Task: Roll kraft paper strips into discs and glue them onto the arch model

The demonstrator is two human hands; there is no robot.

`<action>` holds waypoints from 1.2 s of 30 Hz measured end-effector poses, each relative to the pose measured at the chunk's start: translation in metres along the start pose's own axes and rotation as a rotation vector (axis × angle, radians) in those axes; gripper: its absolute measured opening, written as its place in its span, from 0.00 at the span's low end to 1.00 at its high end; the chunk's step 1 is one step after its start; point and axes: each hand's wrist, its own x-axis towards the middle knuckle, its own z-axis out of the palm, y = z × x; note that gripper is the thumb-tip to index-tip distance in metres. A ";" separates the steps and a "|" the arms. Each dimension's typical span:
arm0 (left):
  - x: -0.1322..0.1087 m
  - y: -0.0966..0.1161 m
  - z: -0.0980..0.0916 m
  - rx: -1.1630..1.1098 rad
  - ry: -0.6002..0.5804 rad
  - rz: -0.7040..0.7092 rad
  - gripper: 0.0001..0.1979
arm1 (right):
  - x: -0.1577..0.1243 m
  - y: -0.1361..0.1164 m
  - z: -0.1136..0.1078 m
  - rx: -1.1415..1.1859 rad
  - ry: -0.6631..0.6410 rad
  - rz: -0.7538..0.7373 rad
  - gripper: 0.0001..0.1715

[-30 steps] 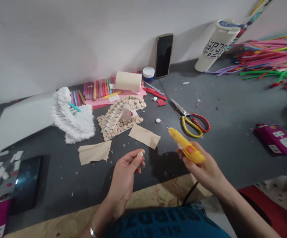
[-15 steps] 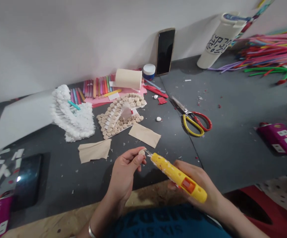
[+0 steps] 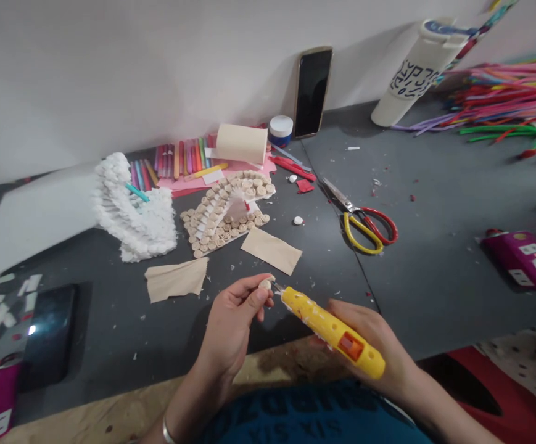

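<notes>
Between the thumb and fingers of my left hand [image 3: 235, 317] is a small rolled beige paper coil [image 3: 264, 284], pinched near the table's front. My right hand [image 3: 362, 333] is wrapped round a yellow glue gun [image 3: 327, 327], its metal nozzle at the coil's edge; whether they touch is hard to make out. Beyond my hands stands a craft model [image 3: 226, 216] covered in similar beige coils over white card. Two pieces of beige tape [image 3: 271, 251] lie in front of it. A white textured model [image 3: 133, 216] sits to its left.
Scissors [image 3: 358, 216] with red and yellow handles lie right of centre. A phone [image 3: 314, 92] leans on the wall near a jar [image 3: 280, 129] and a tumbler [image 3: 418, 74]. Pipe cleaners [image 3: 517, 98] are at the back right. A dark phone [image 3: 50, 336] and paper scraps are at the left.
The camera view has shifted slightly. My hands, the coil and the glue gun stay almost in place, with the nozzle still at the coil's edge.
</notes>
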 end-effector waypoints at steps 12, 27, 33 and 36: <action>0.000 -0.003 -0.001 0.001 -0.026 -0.005 0.17 | 0.000 -0.001 -0.002 -0.038 0.028 0.013 0.14; 0.000 0.001 -0.002 -0.029 -0.038 -0.056 0.20 | 0.003 0.026 -0.019 -0.430 0.272 0.165 0.12; -0.004 0.004 -0.004 -0.135 -0.101 -0.147 0.20 | 0.005 0.070 -0.011 -0.515 0.192 0.271 0.31; -0.004 0.003 -0.005 -0.155 -0.133 -0.161 0.20 | 0.003 0.078 -0.011 -0.527 0.149 0.210 0.30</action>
